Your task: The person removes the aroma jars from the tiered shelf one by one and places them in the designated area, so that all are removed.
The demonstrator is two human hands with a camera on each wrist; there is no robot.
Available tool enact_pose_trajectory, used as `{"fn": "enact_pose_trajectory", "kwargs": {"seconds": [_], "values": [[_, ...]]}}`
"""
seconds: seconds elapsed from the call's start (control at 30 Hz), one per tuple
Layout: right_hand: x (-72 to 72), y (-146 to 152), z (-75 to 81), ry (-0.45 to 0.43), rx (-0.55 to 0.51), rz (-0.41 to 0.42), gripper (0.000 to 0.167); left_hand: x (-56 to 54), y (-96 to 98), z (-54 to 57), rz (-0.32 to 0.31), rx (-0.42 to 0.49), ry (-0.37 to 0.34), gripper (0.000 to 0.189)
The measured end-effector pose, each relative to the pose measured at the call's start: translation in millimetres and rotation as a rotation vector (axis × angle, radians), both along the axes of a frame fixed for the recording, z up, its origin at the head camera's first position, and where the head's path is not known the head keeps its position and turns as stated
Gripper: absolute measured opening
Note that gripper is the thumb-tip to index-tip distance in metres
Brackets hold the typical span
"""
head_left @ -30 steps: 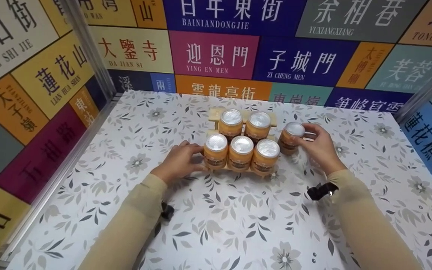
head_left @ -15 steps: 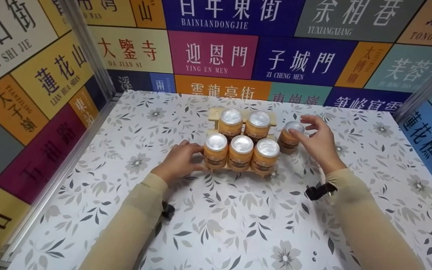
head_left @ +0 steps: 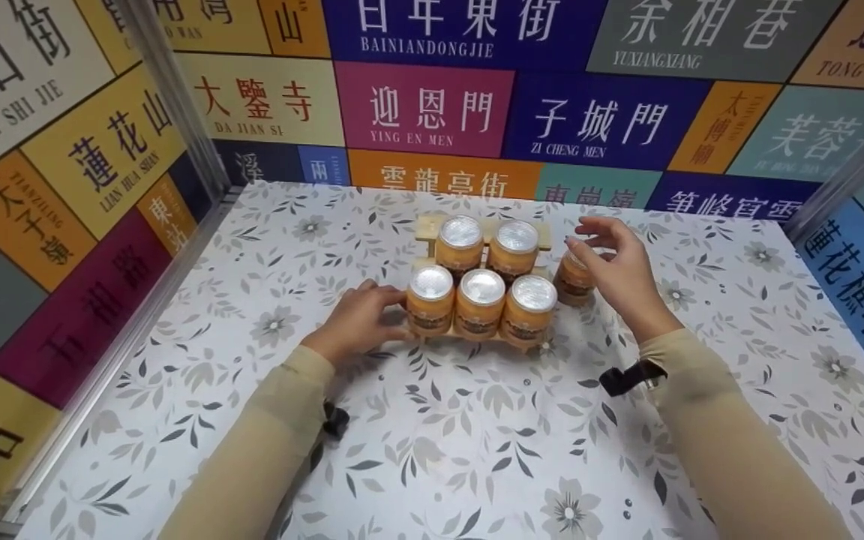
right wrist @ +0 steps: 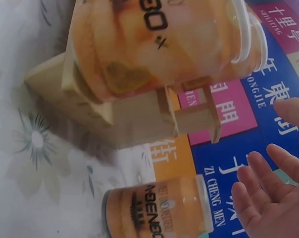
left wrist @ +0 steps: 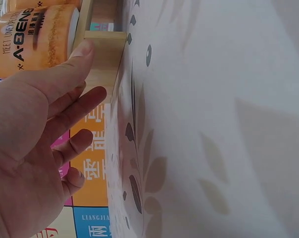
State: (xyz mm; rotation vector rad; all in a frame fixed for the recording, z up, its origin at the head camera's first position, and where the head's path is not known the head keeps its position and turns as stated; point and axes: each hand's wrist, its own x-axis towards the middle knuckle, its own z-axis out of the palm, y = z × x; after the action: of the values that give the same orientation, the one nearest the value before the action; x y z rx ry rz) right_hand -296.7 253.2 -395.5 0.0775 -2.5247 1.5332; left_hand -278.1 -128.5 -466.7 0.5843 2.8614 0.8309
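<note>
A stepped wooden rack (head_left: 430, 228) holds orange cans with silver lids, two on the upper step and three in the lower row (head_left: 481, 306). My left hand (head_left: 361, 319) is at the rack's left end. In the left wrist view its thumb (left wrist: 82, 49) lies against the rack's wooden end (left wrist: 102, 59), with the other fingers loosely bent beside it. A separate can (head_left: 574, 283) stands upright on the table, right of the rack. My right hand (head_left: 622, 274) hovers over this can with fingers spread, hiding much of its lid. The right wrist view shows space between the fingers and the can (right wrist: 157, 208).
A white tablecloth with grey flowers and leaves (head_left: 447, 442) covers the table. Behind it rises a wall of coloured panels with street names (head_left: 428, 109), with another such wall on the left (head_left: 98, 157). A metal post (head_left: 196, 112) stands in the left corner.
My right hand has let go of the separate can, opened its fingers and moved up and left over the lid. The left hand and the rack stay in place.
</note>
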Motion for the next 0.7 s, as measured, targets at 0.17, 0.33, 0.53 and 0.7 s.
{"fn": "enact_pose_trajectory", "kwargs": {"seconds": [0.17, 0.33, 0.53, 0.7], "values": [[1.2, -10, 4.5, 0.039, -0.023, 0.051, 0.053, 1.4, 0.2, 1.0, -0.018, -0.019, 0.030, 0.071], [0.2, -19, 6.9, 0.040, -0.021, 0.117, 0.056, 1.3, 0.3, 2.0, 0.002, -0.016, 0.015, 0.070], [2.4, -26, 6.6, 0.050, -0.011, 0.152, 0.061, 0.0, 2.9, 0.9, 0.003, -0.007, -0.021, 0.072], [0.3, -33, 4.0, 0.050, 0.004, 0.191, 0.068, 0.5, 0.6, 1.4, 0.012, -0.006, -0.012, 0.073]]}}
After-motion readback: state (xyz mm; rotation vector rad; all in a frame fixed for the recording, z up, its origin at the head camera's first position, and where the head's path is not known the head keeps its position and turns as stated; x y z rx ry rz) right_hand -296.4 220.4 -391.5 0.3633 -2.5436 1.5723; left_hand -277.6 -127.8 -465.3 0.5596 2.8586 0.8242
